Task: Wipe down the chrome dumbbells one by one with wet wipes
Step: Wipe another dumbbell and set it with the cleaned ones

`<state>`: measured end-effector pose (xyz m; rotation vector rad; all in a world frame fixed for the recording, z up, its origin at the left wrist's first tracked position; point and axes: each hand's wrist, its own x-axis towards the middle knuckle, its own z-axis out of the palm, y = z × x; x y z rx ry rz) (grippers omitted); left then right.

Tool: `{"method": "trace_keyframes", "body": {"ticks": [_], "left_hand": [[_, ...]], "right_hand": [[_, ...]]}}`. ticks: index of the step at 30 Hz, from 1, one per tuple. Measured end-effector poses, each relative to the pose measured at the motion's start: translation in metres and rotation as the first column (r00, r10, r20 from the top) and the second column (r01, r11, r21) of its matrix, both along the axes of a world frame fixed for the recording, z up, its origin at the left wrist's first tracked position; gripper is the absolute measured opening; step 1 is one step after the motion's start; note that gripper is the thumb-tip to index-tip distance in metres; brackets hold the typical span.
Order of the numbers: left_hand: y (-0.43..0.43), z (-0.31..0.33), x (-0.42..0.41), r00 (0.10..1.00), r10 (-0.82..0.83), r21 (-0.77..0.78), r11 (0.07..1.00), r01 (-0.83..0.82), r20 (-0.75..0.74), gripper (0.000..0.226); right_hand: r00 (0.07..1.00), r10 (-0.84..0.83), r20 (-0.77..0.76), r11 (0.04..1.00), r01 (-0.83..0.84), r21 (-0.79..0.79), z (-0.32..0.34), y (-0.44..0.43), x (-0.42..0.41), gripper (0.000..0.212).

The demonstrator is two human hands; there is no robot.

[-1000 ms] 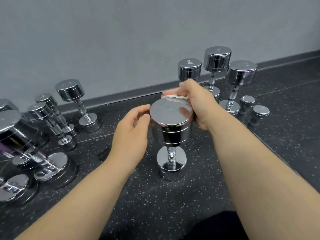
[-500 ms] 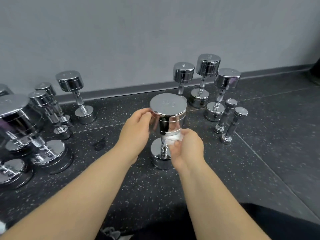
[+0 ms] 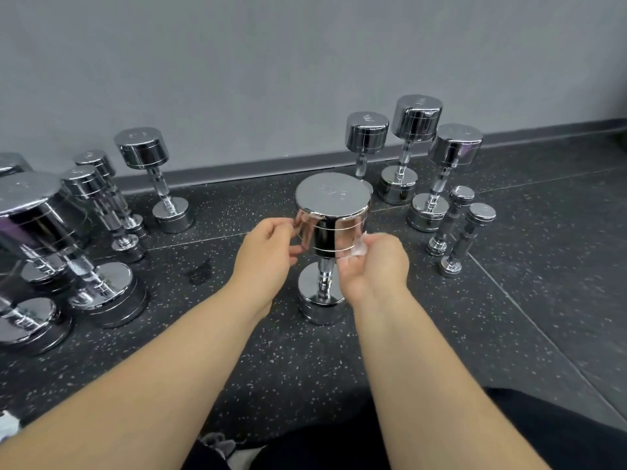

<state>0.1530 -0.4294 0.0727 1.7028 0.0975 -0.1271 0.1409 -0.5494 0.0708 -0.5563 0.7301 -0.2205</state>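
one: two hands on the middle dumbbell [image 3: 330, 232]. where does it stand?
two: upright on the dark speckled floor [image 3: 339, 374], one head down and one up, about mid-view.
one: the left hand [image 3: 266, 252]?
two: at the left of the upper head. its fingers [image 3: 283, 228] are bent, with the tips against the chrome wall and the thumb lower on the same side.
one: and the right hand [image 3: 375, 266]?
two: at the right of that head, low on its wall. it curls round a crumpled white wet wipe [image 3: 359, 247] and presses it to the chrome. how tight the grip is, i cannot tell.
one: what stands around?
two: three upright dumbbells [image 3: 417, 118] at the far right by the grey wall [image 3: 237, 62]. two small dumbbells [image 3: 453, 218] stand just nearer than those. a cluster of larger dumbbells [image 3: 40, 212] is at the left.
one: what differs from before?
two: a second ago the right hand held the wipe on the far rim of the top face. half a second ago it was at the near side, under the head, by the handle. now it is round on the right wall. the left hand has stayed on the left side, and the dumbbell has not been lifted.
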Motion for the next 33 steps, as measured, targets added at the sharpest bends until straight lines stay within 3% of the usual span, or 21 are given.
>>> {"method": "trace_keyframes", "body": {"ticks": [4, 8, 10, 14, 17, 19, 21, 23, 27, 31, 33], "left_hand": [[0.0, -0.01, -0.011, 0.982, -0.067, -0.086, 0.995, 0.052, -0.177, 0.026], [0.002, -0.005, -0.027, 0.906, -0.24, -0.353, 0.929, 0.11, -0.349, 0.019], [0.004, -0.003, -0.03, 0.877, -0.313, -0.357, 0.917, 0.178, -0.364, 0.013], [-0.002, -0.004, -0.021, 0.901, -0.21, -0.37, 0.927, 0.06, -0.38, 0.011], [-0.012, -0.005, -0.011, 0.897, -0.131, -0.461, 0.883, -0.089, -0.423, 0.017], [-0.016, -0.002, 0.002, 0.89, -0.06, -0.582, 0.776, -0.244, -0.453, 0.03], [-0.016, 0.004, 0.021, 0.881, 0.011, -0.701, 0.601, -0.383, -0.472, 0.037], [-0.017, 0.005, 0.029, 0.895, 0.071, -0.714, 0.577, -0.396, -0.44, 0.031], [-0.025, -0.004, 0.005, 0.894, 0.033, -0.665, 0.656, -0.357, -0.447, 0.019], [-0.018, -0.003, 0.015, 0.906, -0.003, -0.758, 0.549, -0.353, -0.424, 0.017], [-0.017, -0.001, 0.027, 0.927, -0.005, -0.745, 0.597, -0.297, -0.374, 0.019]], "right_hand": [[0.993, 0.054, -0.1, 0.999, -0.054, 0.004, -0.006, 0.026, -0.033, 0.02], [0.982, 0.166, -0.086, 0.973, -0.178, -0.146, -0.008, 0.032, -0.039, 0.01], [0.978, 0.193, -0.079, 0.957, -0.205, -0.204, -0.009, 0.031, -0.038, 0.013], [0.959, 0.208, -0.195, 0.933, -0.254, -0.254, -0.008, 0.026, -0.041, 0.003], [0.977, 0.111, -0.184, 0.945, -0.162, -0.285, -0.005, 0.017, -0.034, 0.013], [0.991, 0.033, -0.13, 0.935, -0.077, -0.347, -0.002, 0.012, -0.021, 0.015], [0.998, -0.009, -0.067, 0.909, -0.019, -0.417, 0.005, 0.005, -0.003, 0.017], [1.0, 0.006, -0.028, 0.88, -0.019, -0.474, 0.015, -0.003, 0.012, 0.018], [0.987, 0.154, 0.034, 0.889, -0.123, -0.442, 0.024, -0.011, 0.026, 0.015], [0.989, 0.135, 0.067, 0.894, -0.093, -0.439, 0.018, -0.006, 0.025, 0.015], [0.987, 0.134, 0.092, 0.872, -0.073, -0.484, 0.014, -0.007, 0.024, 0.016]]}}
